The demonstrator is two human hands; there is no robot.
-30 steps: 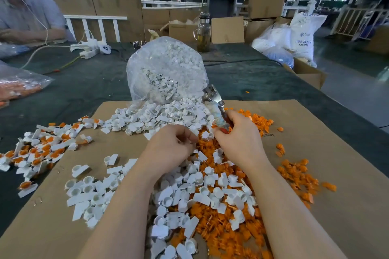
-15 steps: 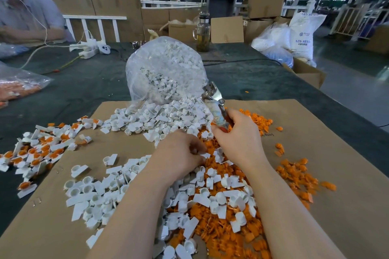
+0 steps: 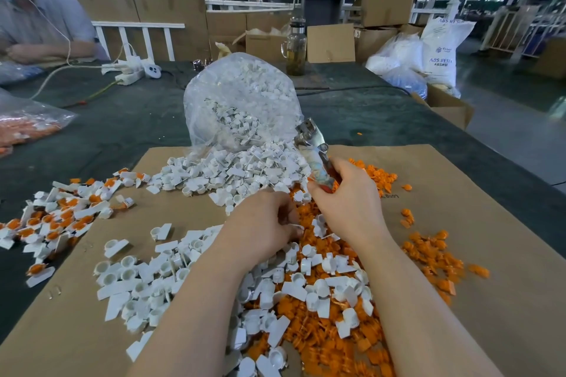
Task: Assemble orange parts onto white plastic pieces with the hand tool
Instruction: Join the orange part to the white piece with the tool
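Note:
My right hand grips the handle of a metal hand tool whose silver head sticks up and away from me. My left hand is down in the mixed heap, fingers curled and pinching a white plastic piece. Loose white pieces and orange parts cover the brown cardboard sheet. A pile of finished white pieces with orange inserts lies at the left edge of the cardboard.
A clear bag of white pieces spills open onto the cardboard behind my hands. A bag of orange parts lies far left. A glass bottle, a power strip and boxes stand at the back. Another person sits back left.
My left hand has moved toward me and to the right, deeper into the heap. My right hand with the tool has stayed nearly in place.

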